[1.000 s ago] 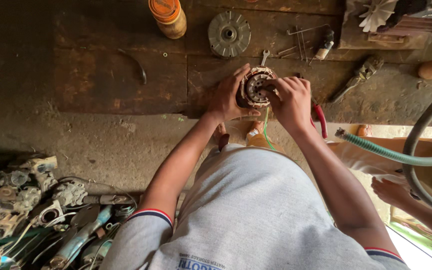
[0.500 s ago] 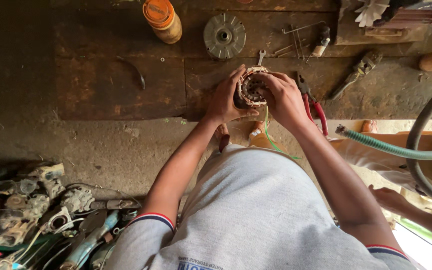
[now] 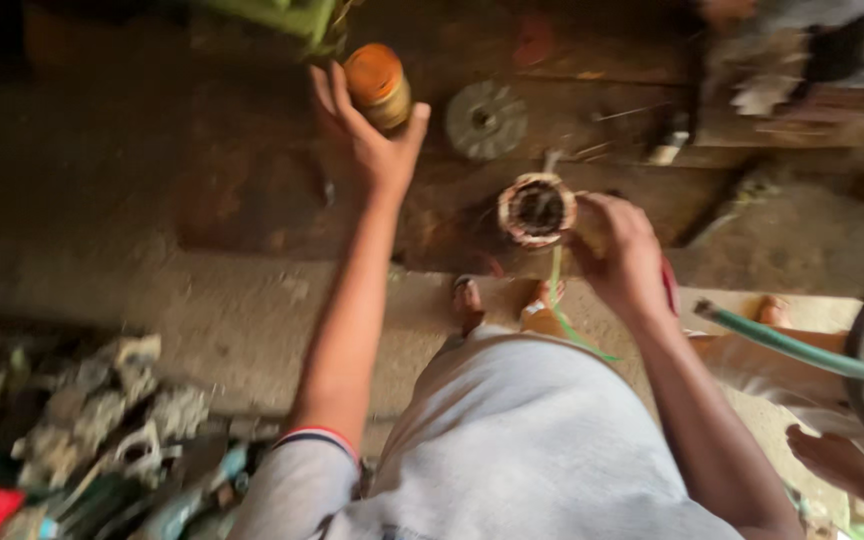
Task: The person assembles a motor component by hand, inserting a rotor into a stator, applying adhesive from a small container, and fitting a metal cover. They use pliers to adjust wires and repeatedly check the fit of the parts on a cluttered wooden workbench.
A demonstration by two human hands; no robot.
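Though motion blur smears everything, the left hand (image 3: 367,135) spreads open at the orange-lidded jar (image 3: 379,87); the right hand (image 3: 620,250) grips the round copper-wound stator (image 3: 537,209).

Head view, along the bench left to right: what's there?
left hand → orange-lidded jar → grey disc → wound coil ring → right hand → green hose

The view is dim and warm-toned, smeared throughout by motion blur. Daylight enters from the lower right, brightening the concrete ledge (image 3: 252,330); the upper left corner sinks into deep shadow.
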